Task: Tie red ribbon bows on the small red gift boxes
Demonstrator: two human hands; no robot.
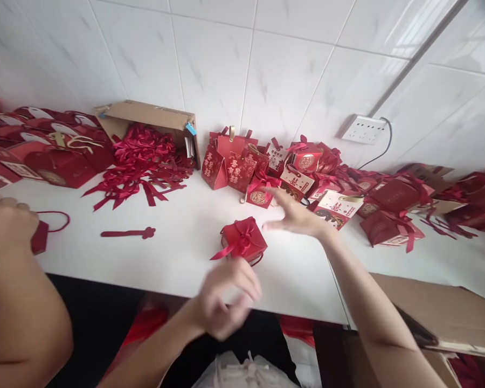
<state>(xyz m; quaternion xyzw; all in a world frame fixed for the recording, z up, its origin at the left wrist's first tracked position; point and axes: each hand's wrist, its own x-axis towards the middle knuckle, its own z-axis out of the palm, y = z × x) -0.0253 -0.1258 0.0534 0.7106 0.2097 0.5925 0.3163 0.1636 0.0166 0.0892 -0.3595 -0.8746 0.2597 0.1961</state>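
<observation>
A small red gift box (244, 238) with a ribbon bow on top sits on the white table in front of me. My left hand (228, 299) is just below it at the table's front edge, smeared by motion. Its fingers are curled, with a gap between them and the thumb, and I see nothing held. My right hand (293, 213) reaches over the table to the right of the box. Its fingers are stretched and apart, and it is empty. Behind its fingertips stands another red box with a bow (261, 193).
Ribbon bows (145, 153) spill from a cardboard box (145, 110). A flat red strip (128, 233) lies at left. Finished-looking gift boxes (392, 226) crowd the right. Another person's hand (8, 223) is by a red item at far left. A power strip (364, 130) hangs on the wall.
</observation>
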